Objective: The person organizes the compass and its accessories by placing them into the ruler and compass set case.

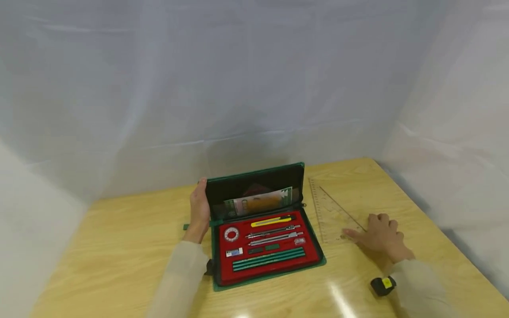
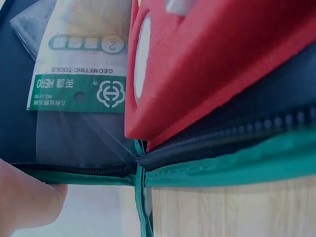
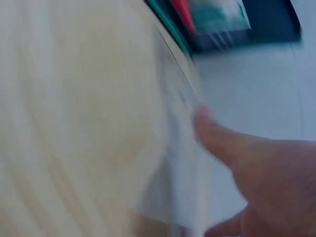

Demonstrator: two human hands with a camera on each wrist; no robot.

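Observation:
A green zip case (image 1: 270, 268) lies unzipped on the table, its lid (image 1: 254, 181) standing up at the back. My left hand (image 1: 199, 210) grips the lid's left edge; its thumb shows against the zip edge in the left wrist view. The red tray (image 1: 246, 236) bears a yellow cutter (image 1: 271, 221), metal compasses (image 1: 274, 238), a white ring-shaped piece (image 1: 231, 234), an eraser (image 1: 234, 252), a sharpener (image 1: 300, 241) and green pencils (image 1: 268, 259). Right of the case, my right hand (image 1: 383, 236) holds a clear set square (image 1: 328, 216) by its near right corner, thumb on top.
A printed packet (image 1: 260, 201) sits in a clear pocket inside the lid. The wooden table (image 1: 131, 247) ends at a pale cloth backdrop (image 1: 246, 88) behind and at the sides. A black wrist device (image 1: 383, 286) is on the right sleeve.

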